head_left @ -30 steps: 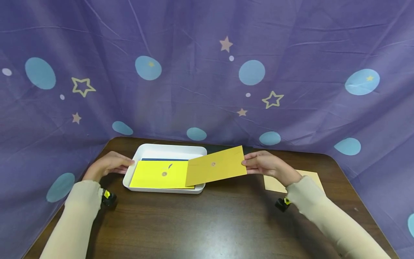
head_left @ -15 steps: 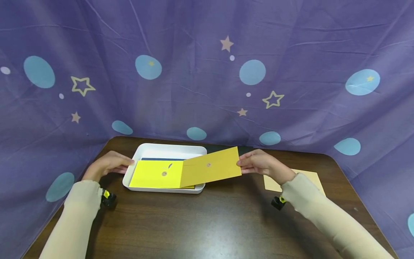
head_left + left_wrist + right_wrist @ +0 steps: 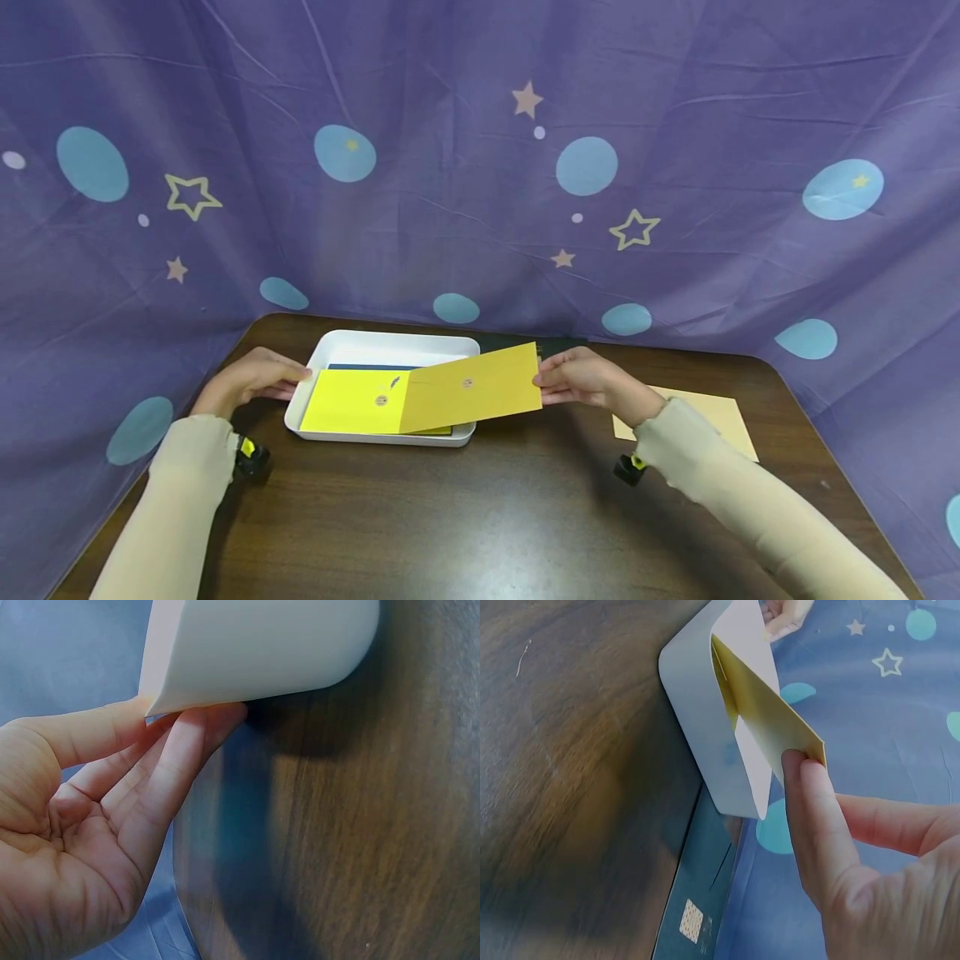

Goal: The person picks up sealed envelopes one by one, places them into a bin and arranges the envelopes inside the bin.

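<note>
My outstretched right hand (image 3: 577, 379), fingers (image 3: 821, 817) nearly together, pinches a tilted yellow card (image 3: 472, 387) extending left over a white tray (image 3: 397, 346), whose left edge my left hand (image 3: 258, 375) pinches.

White tray (image 3: 397, 343) on the wooden worktop (image 3: 450, 517), set toward its far left corner. Left hand (image 3: 258, 379) pinches the tray's left rim. Inside: bright yellow sheet (image 3: 352, 404), a round mark and small dark figure on it; strip of blue (image 3: 367, 367) along its far side. Right hand (image 3: 581, 379) pinches the right end of a deeper yellow sheet (image 3: 472, 387), tilted, reaching past the tray's right rim; its left end overlaps the bright one, contact unclear. Pale sheet (image 3: 723, 421) near worktop's right edge, partly hidden by right sleeve (image 3: 697, 454).
</note>
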`<state>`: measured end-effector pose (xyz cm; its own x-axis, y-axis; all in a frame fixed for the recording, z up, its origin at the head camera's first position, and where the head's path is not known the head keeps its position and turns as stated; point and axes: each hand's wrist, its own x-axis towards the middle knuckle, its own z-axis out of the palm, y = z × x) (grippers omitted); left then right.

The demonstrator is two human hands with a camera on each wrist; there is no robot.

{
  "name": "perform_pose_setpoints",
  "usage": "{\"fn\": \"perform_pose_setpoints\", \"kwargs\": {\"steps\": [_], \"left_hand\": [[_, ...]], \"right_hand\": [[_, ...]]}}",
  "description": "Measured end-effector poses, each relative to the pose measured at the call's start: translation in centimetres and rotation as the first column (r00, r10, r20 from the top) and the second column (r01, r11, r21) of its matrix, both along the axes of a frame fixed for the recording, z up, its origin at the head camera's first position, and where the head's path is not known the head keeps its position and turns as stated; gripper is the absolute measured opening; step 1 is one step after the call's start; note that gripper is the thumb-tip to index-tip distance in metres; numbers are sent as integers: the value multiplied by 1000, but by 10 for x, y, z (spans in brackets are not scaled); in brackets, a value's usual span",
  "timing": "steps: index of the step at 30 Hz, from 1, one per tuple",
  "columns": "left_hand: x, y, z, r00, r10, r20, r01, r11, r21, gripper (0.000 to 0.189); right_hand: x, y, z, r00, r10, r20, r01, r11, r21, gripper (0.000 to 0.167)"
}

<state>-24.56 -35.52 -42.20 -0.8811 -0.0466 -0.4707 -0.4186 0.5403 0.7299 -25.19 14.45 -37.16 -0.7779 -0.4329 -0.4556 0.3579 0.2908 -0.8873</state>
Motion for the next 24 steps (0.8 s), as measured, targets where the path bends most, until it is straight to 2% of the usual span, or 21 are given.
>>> {"fn": "perform_pose_setpoints", "kwargs": {"steps": [14, 24], "left_hand": [[-2, 0, -1, 1000, 0, -9, -1, 1000, -10, 56], [-1, -1, -2, 1000, -11, -10, 11, 1000, 10, 56]], "right_hand": [[-3, -22, -3, 999, -31, -15, 32, 999, 31, 21], [0, -34, -1, 998, -49, -36, 50, 998, 48, 19]]}}
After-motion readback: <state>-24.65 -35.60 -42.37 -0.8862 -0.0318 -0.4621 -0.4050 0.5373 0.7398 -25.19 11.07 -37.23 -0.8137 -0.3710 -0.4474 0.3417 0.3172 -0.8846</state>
